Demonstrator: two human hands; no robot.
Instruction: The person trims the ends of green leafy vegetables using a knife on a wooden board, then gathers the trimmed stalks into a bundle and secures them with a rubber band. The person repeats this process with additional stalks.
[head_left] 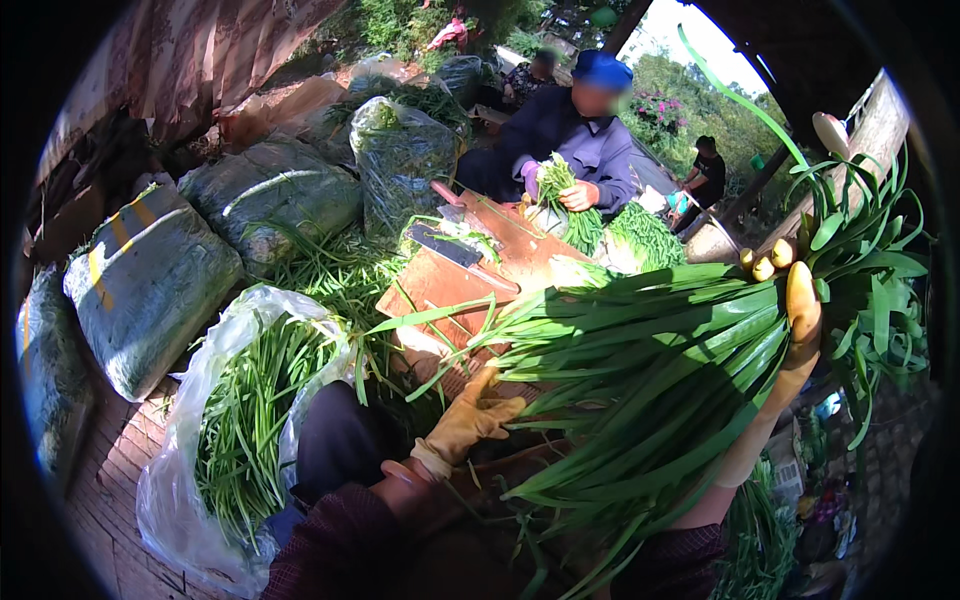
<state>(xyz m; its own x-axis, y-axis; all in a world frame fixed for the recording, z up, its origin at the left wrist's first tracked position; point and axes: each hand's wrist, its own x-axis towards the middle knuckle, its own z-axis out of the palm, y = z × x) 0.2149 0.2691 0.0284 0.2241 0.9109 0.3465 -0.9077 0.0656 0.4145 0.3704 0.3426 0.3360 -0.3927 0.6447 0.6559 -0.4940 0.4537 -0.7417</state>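
Note:
A large bunch of long, flat green leaves (640,350), looking like garlic greens, stretches across the right half of the head view. My right hand (790,285), in a yellowish glove, grips it near the right end, where the leaf tips curl and droop. Left of the bunch is my left hand (468,425), gloved in tan, its fingers apart and nothing in them. Just beyond lies a reddish-brown board (440,300). A cleaver (445,244) with a dark blade rests on it, beside cut green scraps.
A clear plastic bag (185,470) of green stalks stands at my left knee. Behind it are several stuffed, wrapped bales (150,290) and an upright plastic sack (405,165). Across the board a person in a blue cap (590,150) holds a bundle of greens. A wooden post (875,130) slants at right.

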